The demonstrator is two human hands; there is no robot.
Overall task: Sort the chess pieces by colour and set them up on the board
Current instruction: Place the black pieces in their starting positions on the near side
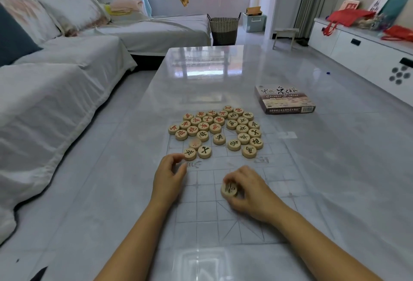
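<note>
A clear plastic board sheet [201,209] with faint grid lines lies on the glossy table. Several round wooden chess discs sit in a heap [214,128] at its far part, red-lettered ones mostly on the left, black-lettered ones on the right. My right hand [248,191] pinches one disc [229,189] over the near half of the board; its marking is blurred. My left hand [169,175] has curled fingers, and its fingertips touch a black-lettered disc [190,153] at the heap's near left.
The chess box [285,99] lies on the table to the far right of the heap. A covered sofa [55,84] runs along the left. A woven basket [224,28] stands beyond the table's far edge, and a white cabinet [357,57] is on the right.
</note>
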